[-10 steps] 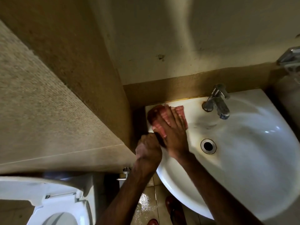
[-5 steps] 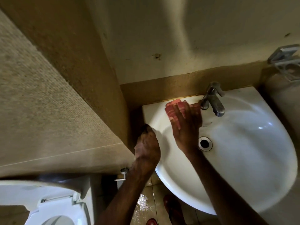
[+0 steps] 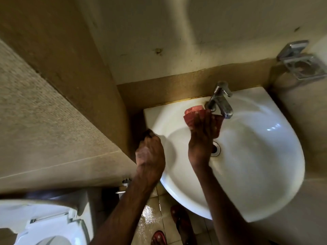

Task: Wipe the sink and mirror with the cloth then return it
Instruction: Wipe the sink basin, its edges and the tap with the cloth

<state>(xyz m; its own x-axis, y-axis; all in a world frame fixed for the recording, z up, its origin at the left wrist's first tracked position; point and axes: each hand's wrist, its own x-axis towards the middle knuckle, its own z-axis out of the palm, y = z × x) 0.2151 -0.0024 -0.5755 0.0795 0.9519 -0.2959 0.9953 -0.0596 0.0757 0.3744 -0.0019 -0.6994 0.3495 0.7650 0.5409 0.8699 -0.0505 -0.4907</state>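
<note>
The white sink (image 3: 256, 156) fills the right middle of the head view. A red cloth (image 3: 192, 111) lies on the sink's back ledge, just left of the chrome tap (image 3: 222, 101) and touching its base. My right hand (image 3: 201, 138) presses flat on the cloth with its fingers stretched out, and part of the cloth is hidden under them. My left hand (image 3: 150, 152) grips the sink's left rim, fingers curled over the edge. No mirror is in view.
The drain (image 3: 216, 150) sits just right of my right wrist. A metal soap holder (image 3: 300, 62) hangs on the wall at upper right. A tiled ledge stands left of the sink, with a toilet (image 3: 53, 227) below it. Wet floor tiles and red sandals (image 3: 159, 237) lie underneath.
My right hand has slid the cloth rightwards along the back ledge, from the left corner to the tap's base. My left hand has stayed on the left rim.
</note>
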